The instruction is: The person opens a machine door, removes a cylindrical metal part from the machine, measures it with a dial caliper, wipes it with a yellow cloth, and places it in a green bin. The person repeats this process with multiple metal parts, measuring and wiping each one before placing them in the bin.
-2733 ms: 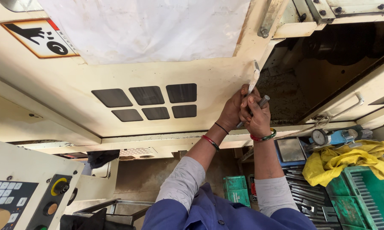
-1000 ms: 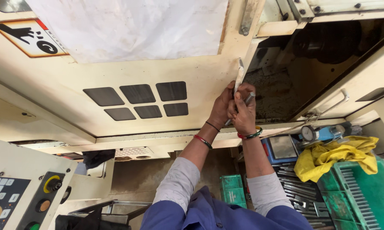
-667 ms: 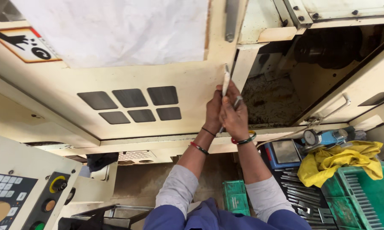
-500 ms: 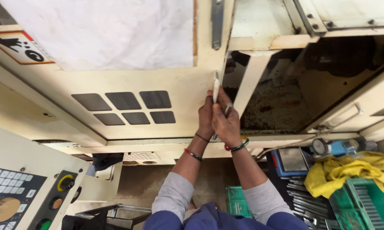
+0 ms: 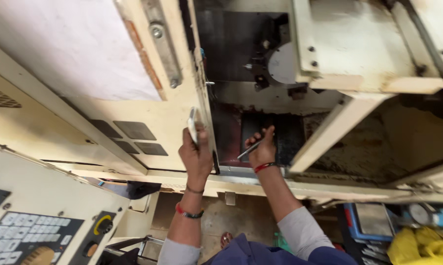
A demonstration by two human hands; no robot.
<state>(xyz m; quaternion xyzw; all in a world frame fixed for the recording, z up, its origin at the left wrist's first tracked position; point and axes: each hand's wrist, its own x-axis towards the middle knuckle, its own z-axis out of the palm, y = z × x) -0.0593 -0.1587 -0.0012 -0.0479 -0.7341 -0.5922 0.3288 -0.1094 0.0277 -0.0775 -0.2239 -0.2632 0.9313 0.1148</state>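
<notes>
Cream-painted sheet metal fills the view: a sliding machine door (image 5: 147,98) is seen at the left, and its handle (image 5: 194,125), a pale flat bar at the door's right edge, is gripped by the left hand (image 5: 197,154), the fingers wrapped tight around it. A red band and a thin dark band are worn on that forearm. Just to the right, inside the dark opening of the machine, the right hand (image 5: 261,149) is held up with a slim metal rod (image 5: 249,148) pinched between thumb and fingers, the rod slanting down to the left; a red band is worn at this wrist too. Behind the hand a dark inner wall is seen, and above it a round pale metal disc (image 5: 282,64) in the machine's interior. A cream diagonal strut (image 5: 329,135) crosses the opening to the right.

On the door, a large whitish sheet (image 5: 69,49) is seen at the upper left, edged by an orange strip, and below it a cluster of dark rectangular panels (image 5: 133,135). At the lower left, a control panel (image 5: 30,240) with a grey keypad and a yellow-ringed knob is visible. At the lower right, a blue case (image 5: 373,225) and a crumpled yellow cloth (image 5: 422,245) are lying near a round gauge.
</notes>
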